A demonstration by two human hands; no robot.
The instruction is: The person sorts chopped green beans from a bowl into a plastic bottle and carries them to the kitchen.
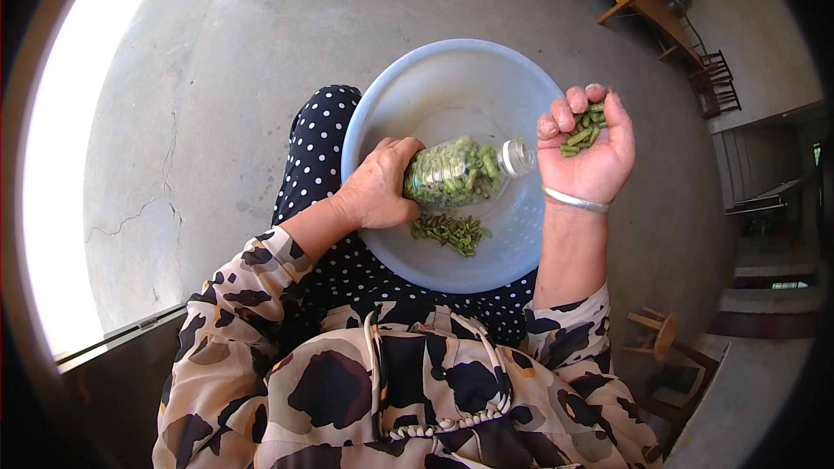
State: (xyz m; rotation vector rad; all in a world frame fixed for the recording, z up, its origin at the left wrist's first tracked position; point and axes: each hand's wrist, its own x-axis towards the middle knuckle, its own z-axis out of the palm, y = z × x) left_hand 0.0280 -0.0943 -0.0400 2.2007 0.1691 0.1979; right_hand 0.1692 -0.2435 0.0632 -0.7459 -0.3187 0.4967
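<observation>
My left hand [384, 185] grips a clear plastic bottle [456, 169] by its base end. Chopped green vegetable pieces, perhaps cut beans, fill much of the bottle. It lies tilted over a pale blue plastic basin [365, 111], its uncapped mouth [519, 156] pointing right. My right hand [586, 150], palm up with curled fingers, cups a small handful of the cut pieces [582, 133] just right of that mouth, apart from it. A loose heap of cut green pieces [451, 232] lies in the basin below the bottle, near my lap.
The basin rests on my lap, over polka-dot trousers [319, 137]. Around it spreads a cracked concrete floor [260, 45]. A wooden table [642, 3] and a chair [715, 85] stand at the upper right, a small wooden stool [661, 337] at the lower right. A bright doorway [71, 111] is at the left.
</observation>
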